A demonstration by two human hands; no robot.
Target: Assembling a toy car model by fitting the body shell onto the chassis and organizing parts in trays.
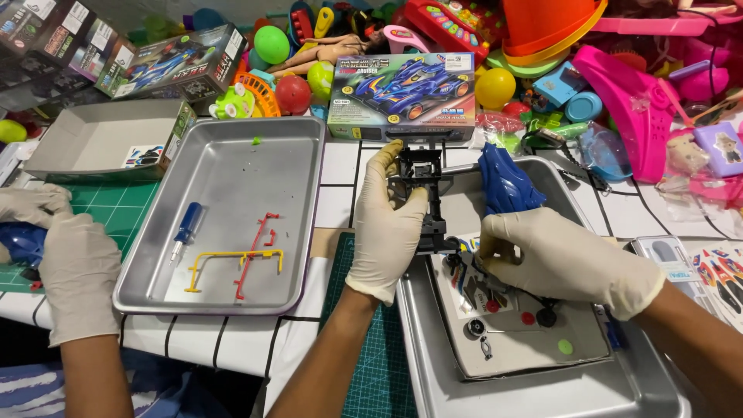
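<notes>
Co-worker's gloved hand (77, 271) far off my left, beside steel tray (224, 217) holding blue screwdriver (186, 228).

My left hand (387, 224): fingers closed round black chassis (426, 197), holding it upright above second tray (542, 387).

My right hand (569, 259): fingers curled at chassis lower end; what they pinch is hidden. Blue body shell (503, 182) just beyond.

Judgement: fitting part into chassis; next calls for steady grip, precise seating.

Chassis: black, ribbed, open frame.

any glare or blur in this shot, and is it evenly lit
Head view: even, bright light with soft shadows; dull sheen on the empty-ish metal tray, no harsh glare; left hand and black car frame are sharp; table lines bow slightly toward the edges, wide-lens distortion.
</notes>
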